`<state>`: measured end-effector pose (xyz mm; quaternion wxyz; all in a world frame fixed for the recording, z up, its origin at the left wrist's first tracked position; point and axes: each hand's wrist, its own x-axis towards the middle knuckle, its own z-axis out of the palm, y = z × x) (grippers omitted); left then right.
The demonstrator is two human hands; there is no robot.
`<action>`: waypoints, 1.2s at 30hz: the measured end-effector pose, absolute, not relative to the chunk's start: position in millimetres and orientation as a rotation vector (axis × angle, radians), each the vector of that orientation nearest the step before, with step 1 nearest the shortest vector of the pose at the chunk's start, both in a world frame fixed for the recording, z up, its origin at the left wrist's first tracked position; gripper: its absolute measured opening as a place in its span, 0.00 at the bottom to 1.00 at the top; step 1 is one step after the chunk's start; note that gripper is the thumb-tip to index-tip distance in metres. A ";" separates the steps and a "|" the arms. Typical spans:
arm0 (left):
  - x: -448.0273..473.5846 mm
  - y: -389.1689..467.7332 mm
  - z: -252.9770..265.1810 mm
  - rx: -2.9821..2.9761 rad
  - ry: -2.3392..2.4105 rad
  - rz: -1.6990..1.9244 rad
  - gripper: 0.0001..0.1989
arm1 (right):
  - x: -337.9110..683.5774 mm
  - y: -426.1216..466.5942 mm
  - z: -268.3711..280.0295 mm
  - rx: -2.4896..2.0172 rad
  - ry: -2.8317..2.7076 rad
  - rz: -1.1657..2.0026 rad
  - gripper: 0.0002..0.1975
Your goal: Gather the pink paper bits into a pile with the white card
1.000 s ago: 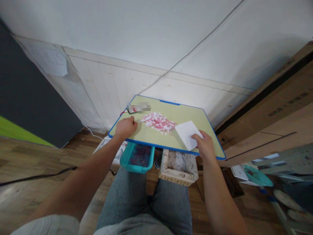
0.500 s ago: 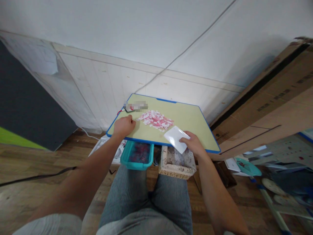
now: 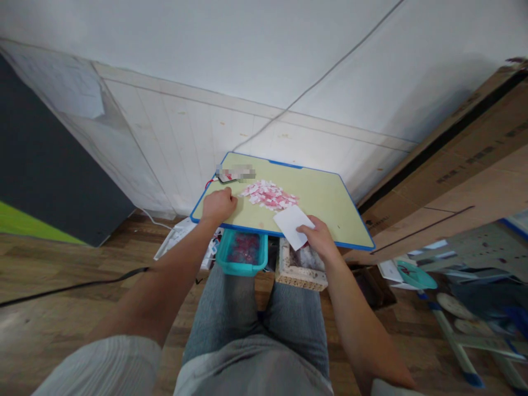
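Observation:
A white square card (image 3: 292, 225), flat and thin, is pinched by my right hand (image 3: 317, 236) over the near edge of the small table (image 3: 322, 192). My left hand (image 3: 220, 205) rests on the table's left side, its fingers curled into a fist. Whether anything is inside that fist is hidden. Between and beyond my hands lies a loose pile of small pink and white pieces (image 3: 270, 195). The card's far corner comes close to this pile. A phone-like dark object (image 3: 228, 178), partly blurred out, lies beyond my left hand with a red cord.
Below the table's near edge, a teal plastic basket (image 3: 241, 268) with dark red contents is beside a patterned fabric-lined basket (image 3: 302, 279). Large cardboard boxes (image 3: 462, 170) lean at the right. A white wall with a cable (image 3: 305, 92) stands behind the table.
The view has shifted slightly, moving the table right and up in the picture. The card's glare is gone as it tilts differently. Both hands keep their closed grips.

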<state>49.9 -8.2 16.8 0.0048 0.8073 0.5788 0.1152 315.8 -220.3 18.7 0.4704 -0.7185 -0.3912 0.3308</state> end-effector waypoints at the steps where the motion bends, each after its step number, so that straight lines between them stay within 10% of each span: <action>1: 49.6 -8.3 16.5 2.528 1.804 0.372 0.21 | 314.8 -219.6 20.5 -1.790 -0.960 0.770 0.20; 17: 48.4 -9.0 16.5 2.508 1.787 0.389 0.22 | 307.8 -194.5 35.4 -1.664 -1.214 0.961 0.20; 36: 48.9 -9.3 16.5 2.478 1.777 0.418 0.22 | 332.8 -158.8 38.3 -1.844 -1.298 0.467 0.21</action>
